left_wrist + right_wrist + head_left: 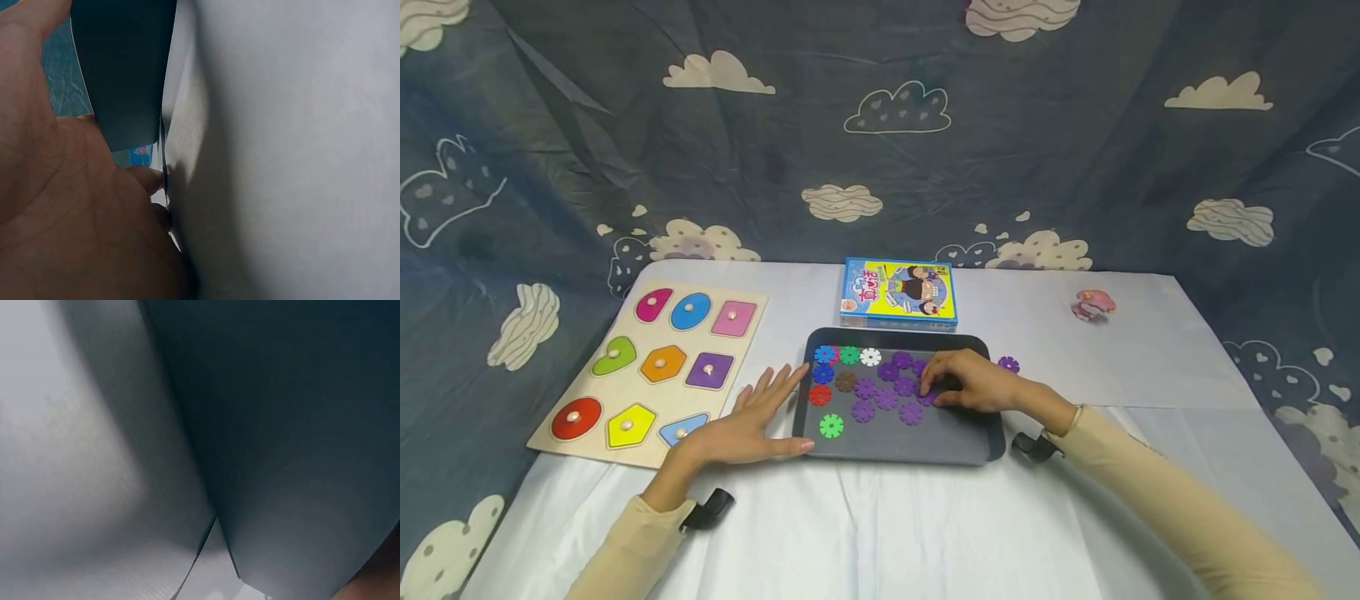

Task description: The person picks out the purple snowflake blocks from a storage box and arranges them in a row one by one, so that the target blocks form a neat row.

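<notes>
While both hands lie flat, one tray (895, 446), nine purple discs (887, 398), one green (831, 426).

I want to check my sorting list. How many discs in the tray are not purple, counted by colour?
Blue discs: 2
Green discs: 2
White disc: 1
Brown disc: 1
Red disc: 1
Total: 7 in plain view in the tray.
</notes>
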Demonstrator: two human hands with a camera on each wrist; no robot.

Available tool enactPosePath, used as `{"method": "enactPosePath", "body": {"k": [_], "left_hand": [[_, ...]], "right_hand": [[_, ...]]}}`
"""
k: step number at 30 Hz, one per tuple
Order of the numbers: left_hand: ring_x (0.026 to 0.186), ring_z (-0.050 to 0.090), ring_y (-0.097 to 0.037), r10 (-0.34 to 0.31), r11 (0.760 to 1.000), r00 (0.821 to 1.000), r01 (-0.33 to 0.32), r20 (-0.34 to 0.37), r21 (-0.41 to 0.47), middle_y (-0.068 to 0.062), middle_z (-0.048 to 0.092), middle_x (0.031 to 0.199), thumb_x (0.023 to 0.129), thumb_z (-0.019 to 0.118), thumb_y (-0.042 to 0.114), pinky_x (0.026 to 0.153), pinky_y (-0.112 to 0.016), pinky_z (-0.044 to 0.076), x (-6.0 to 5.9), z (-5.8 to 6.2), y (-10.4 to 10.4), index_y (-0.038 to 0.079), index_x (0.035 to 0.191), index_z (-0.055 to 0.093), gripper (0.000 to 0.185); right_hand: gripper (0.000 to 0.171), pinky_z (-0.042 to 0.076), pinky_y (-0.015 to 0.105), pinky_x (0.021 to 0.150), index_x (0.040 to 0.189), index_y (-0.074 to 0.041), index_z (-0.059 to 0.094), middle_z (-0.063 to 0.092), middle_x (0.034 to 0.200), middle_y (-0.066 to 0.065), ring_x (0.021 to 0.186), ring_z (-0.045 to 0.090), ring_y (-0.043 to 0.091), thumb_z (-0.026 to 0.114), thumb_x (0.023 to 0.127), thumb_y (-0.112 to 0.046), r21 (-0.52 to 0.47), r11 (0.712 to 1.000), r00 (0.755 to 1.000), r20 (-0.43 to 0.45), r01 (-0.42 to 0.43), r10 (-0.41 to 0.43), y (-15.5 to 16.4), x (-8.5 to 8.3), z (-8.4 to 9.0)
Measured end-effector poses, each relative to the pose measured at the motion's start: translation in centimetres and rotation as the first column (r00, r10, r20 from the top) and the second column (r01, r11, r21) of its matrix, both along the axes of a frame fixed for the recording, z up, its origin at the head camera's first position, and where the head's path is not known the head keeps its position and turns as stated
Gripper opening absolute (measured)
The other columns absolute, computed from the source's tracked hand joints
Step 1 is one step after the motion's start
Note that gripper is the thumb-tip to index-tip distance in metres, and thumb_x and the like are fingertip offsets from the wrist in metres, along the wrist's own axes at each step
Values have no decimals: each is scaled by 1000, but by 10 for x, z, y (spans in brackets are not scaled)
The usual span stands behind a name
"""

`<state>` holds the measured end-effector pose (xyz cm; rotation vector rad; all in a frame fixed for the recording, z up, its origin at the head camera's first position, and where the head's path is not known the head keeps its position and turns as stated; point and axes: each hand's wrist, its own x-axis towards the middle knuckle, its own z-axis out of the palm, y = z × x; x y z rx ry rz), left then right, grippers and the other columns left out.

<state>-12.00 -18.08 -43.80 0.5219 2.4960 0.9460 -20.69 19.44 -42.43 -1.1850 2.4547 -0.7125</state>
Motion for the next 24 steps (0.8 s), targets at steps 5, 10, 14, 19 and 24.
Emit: {"method": "enactPosePath", "body": {"k": [5, 10, 14, 19, 24], "left_hand": [[155, -12, -38, 4, 1000, 1000, -4, 4, -6, -13, -2, 170, 84, 70, 62, 120, -65, -9, 0, 0, 0, 36, 162, 2, 106], [155, -12, -38, 4, 1000, 1000, -4, 3, -4, -13, -2, 169, 84, 70, 62, 120, -65, -9, 0, -1, -1, 36, 162, 2, 106], [155, -12, -38, 3, 1000, 1000, -3, 2, -5, -13, -2, 169, 84, 70, 62, 120, -65, -9, 0, -2, -1, 37, 161, 2, 106], [155, -12, -38, -1, 1000, 1000, 1, 6, -9, -13, -2, 169, 84, 69, 63, 120, -65, -9, -1, -3, 0, 38, 161, 2, 106], [155, -12, -38, -2, 1000, 1000, 2, 6, -12, -14, -3, 169, 84, 69, 63, 121, -65, -9, 0, -1, -1, 37, 162, 2, 106]], "right_hand": [[16, 52, 36, 91, 96, -16, 75, 67, 109, -1, 99, 60, 15, 79, 84, -8, -6, 1000, 1000, -22, 4, -4, 0, 1, 1], [16, 52, 30, 84, 92, -18, 74, 65, 102, -4, 92, 59, 13, 81, 82, -8, -8, 1000, 999, -40, 4, -5, 0, 0, 1], [16, 53, 26, 77, 94, -16, 75, 66, 102, -3, 88, 59, 11, 80, 83, -6, -14, 1000, 999, -43, 9, -10, 3, -1, 1], [14, 54, 25, 74, 98, -13, 76, 72, 101, -1, 84, 61, 9, 77, 86, -5, -53, 999, 999, -50, -3, 1, 7, -3, 1], [13, 56, 28, 81, 101, -12, 77, 72, 105, -2, 94, 65, 13, 73, 90, -5, -132, 991, 999, -31, 38, -42, 11, -3, 4]]}}
